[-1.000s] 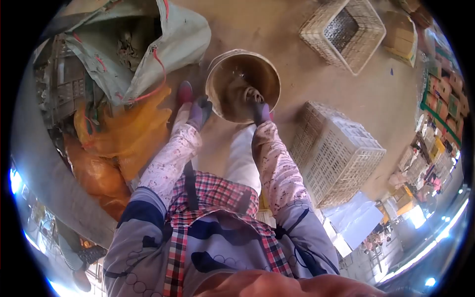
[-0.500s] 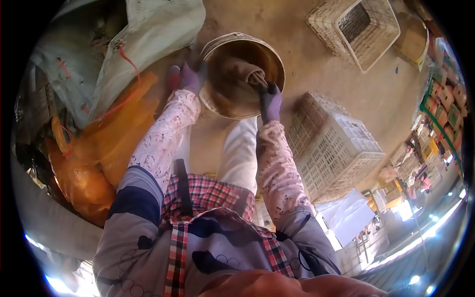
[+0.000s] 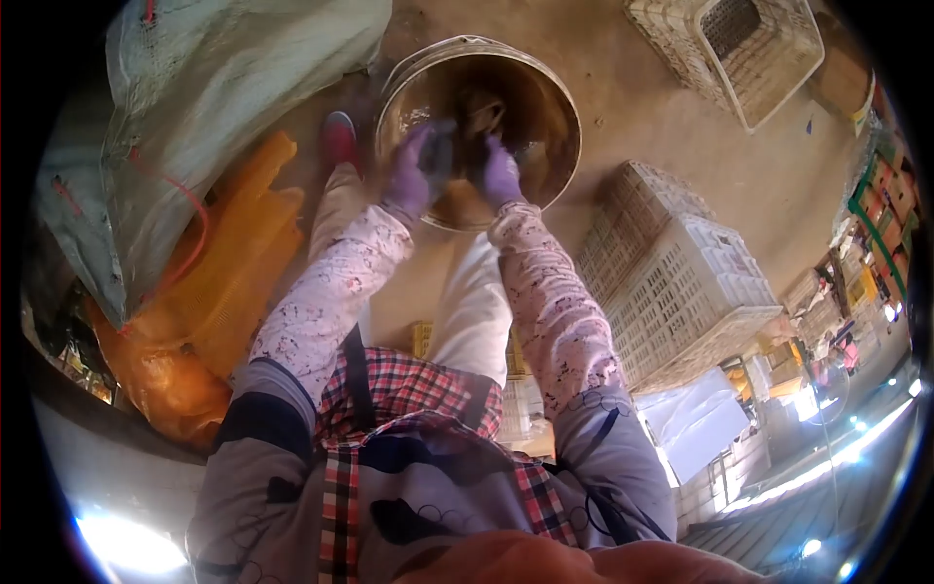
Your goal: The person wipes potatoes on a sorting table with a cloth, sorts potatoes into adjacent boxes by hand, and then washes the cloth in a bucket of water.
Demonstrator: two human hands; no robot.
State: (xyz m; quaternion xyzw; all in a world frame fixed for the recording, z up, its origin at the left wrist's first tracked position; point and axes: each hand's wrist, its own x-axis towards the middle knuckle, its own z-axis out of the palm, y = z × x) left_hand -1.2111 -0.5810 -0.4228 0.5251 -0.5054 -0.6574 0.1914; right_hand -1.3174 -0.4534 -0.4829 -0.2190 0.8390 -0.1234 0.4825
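Observation:
A round bucket stands in front of me, its inside brown and wet-looking. Down in it, partly in shadow, lies a bunched brown cloth-like piece. My right hand, in a purple glove with dark fingers, reaches over the near rim and appears closed on the near end of this piece; its fingertips merge with the shadow. Over the left part of the bucket is my left hand, gloved the same way. Its fingers look stretched out, though motion blurs them, and nothing shows in them.
White plastic crates stand on the floor to the right, with another open crate at the upper right. Left of me lie a large pale sack and orange mesh netting. My red shoe is beside the bucket.
My left hand has moved right, from the bucket's left rim to over its inside. My right hand has shifted left and inward, and the brown piece now sits deeper in shadow.

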